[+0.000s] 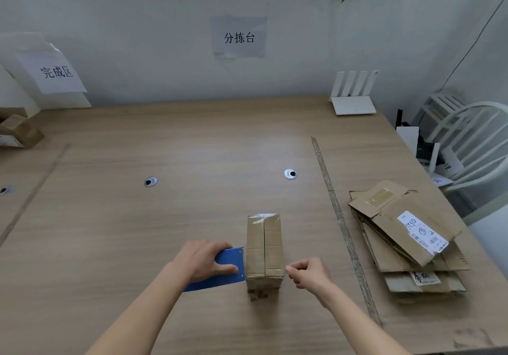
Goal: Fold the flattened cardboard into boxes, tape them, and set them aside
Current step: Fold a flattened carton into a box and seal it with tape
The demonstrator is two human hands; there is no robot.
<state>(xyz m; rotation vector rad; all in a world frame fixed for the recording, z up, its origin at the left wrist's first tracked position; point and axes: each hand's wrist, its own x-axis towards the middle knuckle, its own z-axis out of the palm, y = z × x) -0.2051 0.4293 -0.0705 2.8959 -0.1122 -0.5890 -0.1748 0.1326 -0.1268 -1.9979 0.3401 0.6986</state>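
A small brown cardboard box [264, 250] stands folded on the wooden table [165, 231], its top flaps closed along a centre seam with clear tape at the far end. My left hand [202, 260] grips a blue tape dispenser [229, 271] pressed against the box's left side near its front. Just right of the box's front corner, my right hand [309, 272] is curled, thumb and fingers pinched together; whether it holds tape I cannot tell. A pile of flattened cardboard [406, 239] lies at the right.
Finished boxes [19, 132] sit at the far left under a paper sign. A white router [353, 99] stands at the back right. A strip of tape [343, 225] runs down the table. Beyond the right edge stands a white chair [472, 146].
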